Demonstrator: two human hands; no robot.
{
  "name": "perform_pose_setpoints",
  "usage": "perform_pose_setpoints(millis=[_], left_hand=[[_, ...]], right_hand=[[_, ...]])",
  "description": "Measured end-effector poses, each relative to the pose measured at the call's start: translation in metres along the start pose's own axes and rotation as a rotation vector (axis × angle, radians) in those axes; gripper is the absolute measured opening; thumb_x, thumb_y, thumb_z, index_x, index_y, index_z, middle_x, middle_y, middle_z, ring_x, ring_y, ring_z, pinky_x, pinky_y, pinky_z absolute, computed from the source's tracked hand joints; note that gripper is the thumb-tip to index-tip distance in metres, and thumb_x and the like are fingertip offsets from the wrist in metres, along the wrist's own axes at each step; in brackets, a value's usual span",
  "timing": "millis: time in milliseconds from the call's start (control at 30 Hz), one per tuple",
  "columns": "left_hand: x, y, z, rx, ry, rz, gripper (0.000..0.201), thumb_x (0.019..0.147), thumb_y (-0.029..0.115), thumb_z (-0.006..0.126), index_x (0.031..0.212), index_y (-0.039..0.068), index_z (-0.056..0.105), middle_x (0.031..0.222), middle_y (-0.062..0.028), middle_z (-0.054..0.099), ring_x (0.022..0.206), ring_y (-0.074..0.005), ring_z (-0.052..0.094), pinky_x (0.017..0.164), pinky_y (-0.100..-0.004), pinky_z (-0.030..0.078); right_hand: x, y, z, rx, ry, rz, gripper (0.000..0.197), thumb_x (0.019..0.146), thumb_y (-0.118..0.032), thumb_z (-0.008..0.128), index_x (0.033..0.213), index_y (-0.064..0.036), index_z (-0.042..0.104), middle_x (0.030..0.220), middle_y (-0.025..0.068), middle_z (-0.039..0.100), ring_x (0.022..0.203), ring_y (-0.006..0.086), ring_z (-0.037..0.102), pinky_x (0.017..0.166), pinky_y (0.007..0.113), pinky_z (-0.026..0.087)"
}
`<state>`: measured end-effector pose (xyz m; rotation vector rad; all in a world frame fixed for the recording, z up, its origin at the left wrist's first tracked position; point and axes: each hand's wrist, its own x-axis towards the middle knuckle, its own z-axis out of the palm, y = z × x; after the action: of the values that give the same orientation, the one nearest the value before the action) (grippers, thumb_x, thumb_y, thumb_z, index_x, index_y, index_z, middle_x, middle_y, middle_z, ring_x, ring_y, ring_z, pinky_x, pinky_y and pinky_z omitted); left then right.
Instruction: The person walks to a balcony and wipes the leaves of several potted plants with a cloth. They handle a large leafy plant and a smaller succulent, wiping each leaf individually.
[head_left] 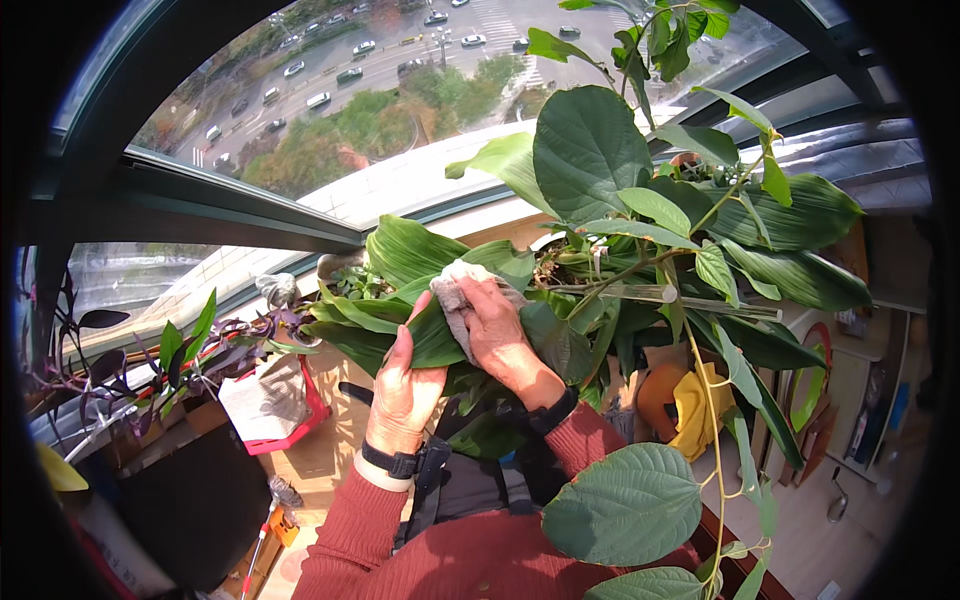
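Under a broad green leaf (434, 340), my left hand (406, 392) is cupped palm up, its thumb along the near edge. My right hand (497, 335) presses a crumpled, pale greyish-pink cloth (456, 291) onto the upper side of that leaf; part of the cloth is bunched under the fingers. The leaf belongs to a leafy potted plant by the window, and more of its wide ribbed leaves (408, 250) spread just beyond my hands. Both wrists wear dark bands. The left hand's fingers are partly hidden by the leaf.
A tall plant with round leaves (590, 150) rises at right, and its long stem (708, 410) hangs down close to my right arm. Purple-leaved plants (110, 365) line the left sill. A red container with a grey cloth (268, 402) stands left. Window frames (230, 200) border the far side.
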<state>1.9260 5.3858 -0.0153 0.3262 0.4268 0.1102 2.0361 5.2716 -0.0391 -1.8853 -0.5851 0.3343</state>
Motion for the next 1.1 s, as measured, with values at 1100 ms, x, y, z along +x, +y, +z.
perform_pose_setpoints(millis=[1100], left_hand=[[-0.025, 0.005, -0.016, -0.059, 0.159, 0.073, 0.076, 0.098, 0.034, 0.07, 0.158, 0.003, 0.037, 0.155, -0.0129, 0.05, 0.144, -0.028, 0.046, 0.124, -0.0448, 0.03]], right_hand=[[-0.017, 0.022, -0.006, -0.046, -0.32, 0.058, 0.054, 0.084, 0.006, 0.051, 0.137, -0.0019, 0.057, 0.132, 0.0249, 0.062, 0.127, 0.043, 0.056, 0.106, 0.045, 0.047]])
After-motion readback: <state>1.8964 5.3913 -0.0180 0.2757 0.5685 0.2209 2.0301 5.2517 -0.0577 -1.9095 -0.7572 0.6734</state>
